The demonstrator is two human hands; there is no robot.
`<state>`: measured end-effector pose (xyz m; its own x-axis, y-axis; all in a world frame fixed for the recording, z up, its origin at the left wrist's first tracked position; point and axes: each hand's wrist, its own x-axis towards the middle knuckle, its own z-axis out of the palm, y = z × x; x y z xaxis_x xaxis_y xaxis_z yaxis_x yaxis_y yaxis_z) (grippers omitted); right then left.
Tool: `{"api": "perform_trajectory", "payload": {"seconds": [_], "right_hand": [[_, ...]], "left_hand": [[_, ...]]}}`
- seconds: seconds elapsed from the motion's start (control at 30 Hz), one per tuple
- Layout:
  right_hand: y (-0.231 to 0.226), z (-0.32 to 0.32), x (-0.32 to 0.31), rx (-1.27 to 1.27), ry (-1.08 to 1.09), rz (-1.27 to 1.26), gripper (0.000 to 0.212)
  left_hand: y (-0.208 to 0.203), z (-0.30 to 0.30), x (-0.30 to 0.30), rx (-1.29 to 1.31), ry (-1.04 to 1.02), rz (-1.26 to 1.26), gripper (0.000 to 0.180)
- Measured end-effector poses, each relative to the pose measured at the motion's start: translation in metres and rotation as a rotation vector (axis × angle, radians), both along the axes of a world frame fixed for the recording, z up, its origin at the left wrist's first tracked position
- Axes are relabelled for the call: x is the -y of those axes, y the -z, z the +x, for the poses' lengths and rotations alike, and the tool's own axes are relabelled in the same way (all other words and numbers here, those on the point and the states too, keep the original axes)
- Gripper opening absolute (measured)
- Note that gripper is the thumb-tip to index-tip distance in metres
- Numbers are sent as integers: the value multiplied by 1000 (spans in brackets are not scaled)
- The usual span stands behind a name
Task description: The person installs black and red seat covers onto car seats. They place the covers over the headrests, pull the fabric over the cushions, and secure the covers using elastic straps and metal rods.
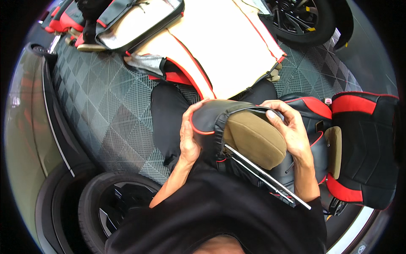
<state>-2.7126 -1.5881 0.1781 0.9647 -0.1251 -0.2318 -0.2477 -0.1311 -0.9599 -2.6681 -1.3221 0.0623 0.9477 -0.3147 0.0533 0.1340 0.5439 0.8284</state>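
A tan headrest (256, 139) with two metal posts lies tilted in front of my body, its posts pointing down to the right. Around its left end sits a black headrest cover (213, 114) with red piping and a gathered edge. My left hand (189, 131) is wrapped round the closed left side of the cover. At the cover's upper right rim my right hand (289, 122) is closed, thumb and fingers pinching the black edge beside the bare tan side. The right part of the headrest shows uncovered.
A cream seat-cover panel (211, 42) with red edging spreads ahead of me. To my right lies a black and red car seat (363, 144) with a tan headrest. Wheels stand at lower left (114, 203) and upper right (300, 19). A car body (29, 139) borders the left.
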Motion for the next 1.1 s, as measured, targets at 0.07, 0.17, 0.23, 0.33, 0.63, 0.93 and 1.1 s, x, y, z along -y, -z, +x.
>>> {"api": "perform_trajectory", "payload": {"seconds": [0.07,0.17,0.23,0.33,0.63,0.93,1.1], "right_hand": [[-2,-4,0,2,13,33,19],[-6,-10,-1,104,-51,-23,20],[-10,-14,-2,132,-46,-38,22],[-15,-18,-2,108,-4,-36,26],[-36,-45,-3,150,-102,-271,35],[-43,-59,-5,142,-80,-304,38],[-43,-69,0,209,-33,-227,41]], "left_hand": [[4,-2,0,42,-27,11,46],[7,-1,0,15,-37,-25,38],[6,-1,4,70,-33,-92,34],[1,-2,11,70,-30,-128,37],[9,36,19,-24,202,-245,42],[9,39,35,-44,252,-327,43],[-52,20,18,268,-92,226,60]]}}
